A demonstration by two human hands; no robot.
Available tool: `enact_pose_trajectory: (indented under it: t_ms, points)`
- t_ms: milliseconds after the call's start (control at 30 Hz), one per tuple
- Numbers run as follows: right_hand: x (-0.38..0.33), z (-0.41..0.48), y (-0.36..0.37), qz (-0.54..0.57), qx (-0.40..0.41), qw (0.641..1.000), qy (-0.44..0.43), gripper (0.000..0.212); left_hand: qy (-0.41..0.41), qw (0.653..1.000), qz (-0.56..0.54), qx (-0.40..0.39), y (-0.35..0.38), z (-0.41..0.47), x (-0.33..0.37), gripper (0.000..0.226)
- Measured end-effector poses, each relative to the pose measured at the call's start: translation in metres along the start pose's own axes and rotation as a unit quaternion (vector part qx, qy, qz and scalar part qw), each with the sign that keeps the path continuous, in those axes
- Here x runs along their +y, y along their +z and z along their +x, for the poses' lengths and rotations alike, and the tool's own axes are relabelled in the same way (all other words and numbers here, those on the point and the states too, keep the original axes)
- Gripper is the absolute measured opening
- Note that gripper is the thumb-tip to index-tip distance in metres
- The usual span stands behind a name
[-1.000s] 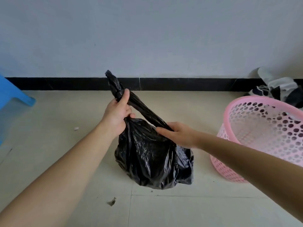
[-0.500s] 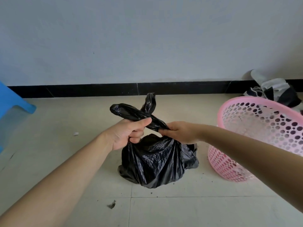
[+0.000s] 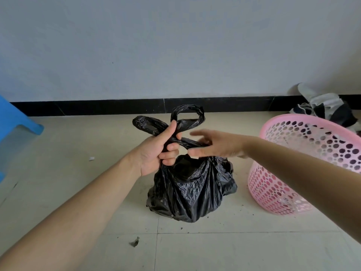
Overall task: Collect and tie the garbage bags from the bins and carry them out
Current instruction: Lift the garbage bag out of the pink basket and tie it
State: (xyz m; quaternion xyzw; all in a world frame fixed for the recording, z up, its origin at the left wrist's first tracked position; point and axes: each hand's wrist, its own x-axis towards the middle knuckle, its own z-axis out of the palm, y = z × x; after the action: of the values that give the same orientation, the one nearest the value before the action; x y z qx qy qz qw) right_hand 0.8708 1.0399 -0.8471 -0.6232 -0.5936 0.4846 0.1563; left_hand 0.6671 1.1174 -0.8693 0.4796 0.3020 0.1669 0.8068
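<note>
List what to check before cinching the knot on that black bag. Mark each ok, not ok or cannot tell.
1. Left hand grips the crossed twisted ends: ok.
2. Right hand holds its end: not ok, fingers spread and blurred.
3. Loop formed above the crossing: ok.
4. Knot tight: not ok, loop slack.
5. Black bag apart from pink basket: ok.
6. Bag untorn: cannot tell; crumbs lie beside it.
</note>
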Motion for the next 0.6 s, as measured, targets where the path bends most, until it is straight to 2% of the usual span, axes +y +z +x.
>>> enact_pose_trajectory:
  t_ms: [100, 167, 200, 267, 333, 400, 467, 500, 600]
  points:
    - [-0.019, -0.002, -0.009, 0.149, 0.070, 0.985, -0.042, 0.059, 0.001, 0.999, 0.052, 0.006, 0.001, -0.002, 0.003, 0.042]
    - [-0.029, 0.001, -0.016, 0.242, 0.124, 0.962, -0.018, 0.065, -0.001, 0.997, 0.083, 0.005, 0.006, -0.003, 0.004, 0.044]
    - [-0.032, 0.001, -0.020, 0.251, 0.142, 0.957, -0.010, 0.060, -0.003, 0.996, 0.093, 0.006, 0.008, -0.003, 0.004, 0.046]
    - [-0.034, 0.000, -0.028, 0.225, 0.163, 0.961, -0.012, 0.034, -0.007, 0.996, 0.093, 0.012, 0.010, -0.001, 0.003, 0.049]
    - [-0.032, 0.001, -0.033, 0.228, 0.202, 0.952, -0.045, 0.016, -0.006, 0.998, 0.056, 0.023, 0.008, 0.000, 0.000, 0.047]
    - [-0.030, 0.001, -0.037, 0.257, 0.244, 0.930, -0.098, 0.009, -0.003, 0.999, -0.002, 0.033, 0.008, 0.001, -0.003, 0.042]
    - [-0.029, -0.002, -0.039, 0.296, 0.234, 0.915, -0.144, 0.010, 0.001, 0.996, -0.069, 0.048, 0.009, 0.001, -0.005, 0.037]
    - [-0.030, -0.006, -0.040, 0.311, 0.206, 0.916, -0.148, 0.014, 0.004, 0.993, -0.101, 0.061, 0.009, 0.001, -0.005, 0.034]
    - [-0.024, -0.016, -0.040, 0.278, 0.081, 0.952, -0.099, 0.030, 0.024, 0.980, -0.166, 0.108, 0.002, 0.004, -0.004, 0.019]
